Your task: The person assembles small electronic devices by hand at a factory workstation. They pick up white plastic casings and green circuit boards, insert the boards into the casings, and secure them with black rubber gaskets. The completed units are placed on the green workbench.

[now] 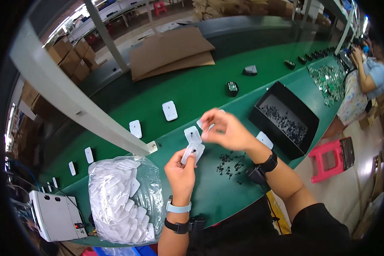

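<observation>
My left hand (181, 168) pinches a white plastic casing (195, 150) between thumb and fingers, with a small dark part showing on it. Just beyond it, another white casing (192, 134) lies on the green table, close to or touching the held one. My right hand (226, 131) hovers to the right of these casings, its fingers curled and smeared by motion. White plastic shows by its fingertips, but whether they grip it is unclear. Loose small black parts (228, 165) are scattered below my right hand. One white casing (264, 139) lies partly behind my right wrist.
A black bin (310, 123) of small black parts stands at right. At left is a clear bag (151, 187) full of white casings. More casings (170, 111) line the green conveyor belt, beyond a slanted metal post (79, 96). Green circuit boards (328, 81) lie far right, near another person (365, 77).
</observation>
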Available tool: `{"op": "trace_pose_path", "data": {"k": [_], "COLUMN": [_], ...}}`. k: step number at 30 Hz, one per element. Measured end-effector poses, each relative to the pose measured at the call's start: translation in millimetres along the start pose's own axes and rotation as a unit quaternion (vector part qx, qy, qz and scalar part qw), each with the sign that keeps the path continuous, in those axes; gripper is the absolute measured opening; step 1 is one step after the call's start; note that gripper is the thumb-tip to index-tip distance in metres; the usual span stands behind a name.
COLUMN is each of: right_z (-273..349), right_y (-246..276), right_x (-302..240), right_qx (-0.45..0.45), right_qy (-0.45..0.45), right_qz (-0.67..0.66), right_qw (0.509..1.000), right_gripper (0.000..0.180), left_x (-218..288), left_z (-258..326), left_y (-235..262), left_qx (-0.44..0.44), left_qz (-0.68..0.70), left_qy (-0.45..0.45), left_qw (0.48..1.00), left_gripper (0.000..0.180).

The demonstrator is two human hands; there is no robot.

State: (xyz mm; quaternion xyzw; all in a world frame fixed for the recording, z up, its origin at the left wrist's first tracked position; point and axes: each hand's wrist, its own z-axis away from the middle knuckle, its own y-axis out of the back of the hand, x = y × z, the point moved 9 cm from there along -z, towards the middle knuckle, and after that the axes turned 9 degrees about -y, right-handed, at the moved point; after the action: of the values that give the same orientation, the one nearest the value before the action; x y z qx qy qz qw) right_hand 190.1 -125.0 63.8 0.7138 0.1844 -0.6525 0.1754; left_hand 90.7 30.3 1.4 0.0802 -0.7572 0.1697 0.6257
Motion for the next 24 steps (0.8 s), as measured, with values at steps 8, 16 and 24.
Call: {"op": "trace_pose_path", "data": {"k": [8,16,24], "right_z": [-100,-103,-4], "right_y": [97,61,-14], "right_x": [11,-3,-33], "right_qx": [0.26,0.155,-0.06], "right_qy": [-0.141,-0.05,-0.001], "right_qz": [0.684,0.506,-0.083], "right_qw": [0.667,0.847,0.995], "right_gripper": [0.04,0.036,0.027], "left_x": [1,-8,-3], "left_z": [-10,-12,-10], "left_y": [8,11,7], "left_qx": [0.047,0.034,0.037], "left_qz": [0.208,0.27,0.333], "left_qy": [0.029,0.07,0.085], "left_qw": [0.977,0.96,0.939], "left_gripper": [0.018,0.026,0.037]}}
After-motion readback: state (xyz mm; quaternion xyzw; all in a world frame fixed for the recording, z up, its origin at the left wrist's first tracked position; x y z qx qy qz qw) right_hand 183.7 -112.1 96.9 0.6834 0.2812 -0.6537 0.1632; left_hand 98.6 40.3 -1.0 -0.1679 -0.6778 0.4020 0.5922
